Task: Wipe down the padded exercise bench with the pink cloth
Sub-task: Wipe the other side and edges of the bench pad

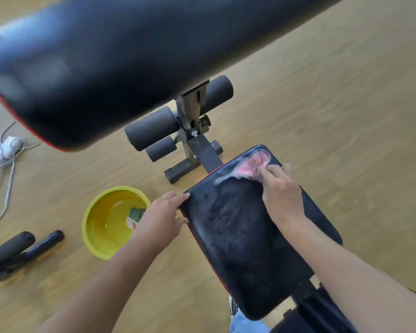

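Note:
The black padded seat [240,239] of the exercise bench lies below me, streaked with damp marks. My right hand [280,191] grips the pink cloth [251,167] and presses it on the seat's far end; the cloth is blurred. My left hand [165,212] rests on the seat's left edge, fingers spread over the corner. The bench's long black backrest pad [120,58] with red trim crosses the top of the view, close and out of focus.
A yellow basin [106,224] holding water and a dark rag stands on the wooden floor left of the seat. Foam leg rollers [154,127] and the metal frame [195,150] lie beyond the seat. A black handle piece [17,251] and white cables [5,152] lie at left.

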### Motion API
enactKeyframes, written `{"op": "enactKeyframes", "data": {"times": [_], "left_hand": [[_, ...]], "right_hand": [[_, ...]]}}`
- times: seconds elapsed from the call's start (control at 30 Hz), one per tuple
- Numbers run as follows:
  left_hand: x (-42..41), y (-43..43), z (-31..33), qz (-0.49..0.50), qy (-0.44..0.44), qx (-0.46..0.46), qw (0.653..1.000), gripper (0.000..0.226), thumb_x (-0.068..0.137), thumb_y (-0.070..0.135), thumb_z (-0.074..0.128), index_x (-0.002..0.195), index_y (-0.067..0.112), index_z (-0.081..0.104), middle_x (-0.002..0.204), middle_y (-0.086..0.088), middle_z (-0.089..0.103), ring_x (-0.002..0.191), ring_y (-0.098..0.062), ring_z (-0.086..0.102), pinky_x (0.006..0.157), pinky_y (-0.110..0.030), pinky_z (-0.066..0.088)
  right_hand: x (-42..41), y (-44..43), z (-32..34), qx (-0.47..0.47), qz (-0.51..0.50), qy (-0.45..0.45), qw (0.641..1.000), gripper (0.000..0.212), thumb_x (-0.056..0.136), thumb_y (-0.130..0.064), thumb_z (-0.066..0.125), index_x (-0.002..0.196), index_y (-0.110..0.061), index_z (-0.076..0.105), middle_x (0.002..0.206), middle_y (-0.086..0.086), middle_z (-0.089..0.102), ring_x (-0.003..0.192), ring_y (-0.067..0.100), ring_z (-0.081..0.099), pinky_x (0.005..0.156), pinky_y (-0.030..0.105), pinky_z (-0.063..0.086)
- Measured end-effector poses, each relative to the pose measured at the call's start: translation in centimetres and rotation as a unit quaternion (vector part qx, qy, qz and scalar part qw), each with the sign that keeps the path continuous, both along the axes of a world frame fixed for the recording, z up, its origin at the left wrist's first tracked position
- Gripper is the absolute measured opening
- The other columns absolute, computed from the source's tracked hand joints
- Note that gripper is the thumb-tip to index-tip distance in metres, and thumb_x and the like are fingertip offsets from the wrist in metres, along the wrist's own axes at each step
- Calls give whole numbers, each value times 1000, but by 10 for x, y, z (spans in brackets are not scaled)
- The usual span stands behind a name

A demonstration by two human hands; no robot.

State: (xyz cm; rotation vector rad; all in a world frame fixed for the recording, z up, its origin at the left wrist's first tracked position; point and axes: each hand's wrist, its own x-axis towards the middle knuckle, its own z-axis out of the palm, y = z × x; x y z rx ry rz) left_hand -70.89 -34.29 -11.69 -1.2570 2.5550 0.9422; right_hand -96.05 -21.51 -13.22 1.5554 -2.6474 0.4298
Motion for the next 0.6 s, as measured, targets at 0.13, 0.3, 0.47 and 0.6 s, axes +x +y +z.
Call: {"op": "enactKeyframes", "data": {"times": [0.13,0.3,0.47,0.6], "left_hand": [[-6,-6,1,16,31,-5,999,40,75,20,75,115,25,71,100,5,69,86,-15,67,82,-27,53],[-4,-11,-3,58,62,48,995,48,71,7,79,115,25,72,103,5,71,86,-9,70,82,-21,55],[-4,-16,-5,74,85,57,992,49,68,6,83,112,25,75,97,6,70,83,-8,71,82,-27,58],[0,-19,-5,44,103,21,994,33,66,12,84,97,22,79,82,3,70,77,-14,69,74,-34,57]], "right_hand": [[110,-12,-3,-21,157,-72,985,19,88,11,61,84,-3,74,74,10,64,68,28,51,60,40,50],[34,-29,3,-13,176,-24,984,16,85,8,69,95,-3,76,83,12,71,73,31,63,63,41,58],[81,-46,6,21,-3,-136,991,18,93,4,57,91,-5,72,82,11,64,69,22,57,59,35,50],[90,-41,8,57,328,-46,942,24,88,8,54,90,-4,75,88,10,72,67,25,63,59,33,54]]}}
